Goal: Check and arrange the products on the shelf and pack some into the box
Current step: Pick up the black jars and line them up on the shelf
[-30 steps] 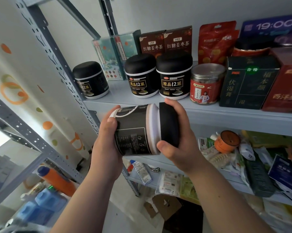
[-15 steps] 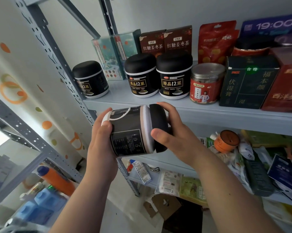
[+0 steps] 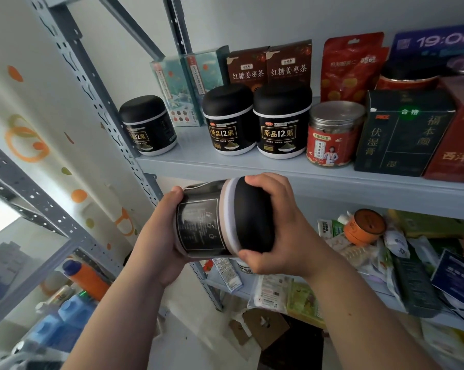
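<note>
You held black jar (image 3: 220, 222) sideways below shelf (image 3: 279, 172) edge. Your left hand (image 3: 158, 244) gripped its base, your right hand (image 3: 281, 236) clasped its lid. Three matching jars stood upright on shelf above.

Four black jars in all: three standing on the upper shelf (image 3: 292, 174), namely one at 10 o'clock (image 3: 148, 125) and two side by side at 12 o'clock (image 3: 228, 118) (image 3: 281, 121), plus one more lying sideways at the centre (image 3: 223, 217), gripped between two hands, left (image 3: 158, 241) and right (image 3: 281, 236). Two teal boxes (image 3: 172, 92) (image 3: 207, 73) at 11 o'clock. Two dark brown tea boxes (image 3: 248, 66) (image 3: 289, 62) at 12 o'clock. One clear jar with red label (image 3: 332, 133) at 1 o'clock. One red pouch (image 3: 351, 65) also at 1 o'clock. One dark green box (image 3: 402, 132) at 2 o'clock. One small orange tub (image 3: 364, 227) at 3 o'clock, lower shelf. One orange bottle (image 3: 88, 279) at 8 o'clock. Loose packets on the lower shelf too jumbled for counting.
</note>
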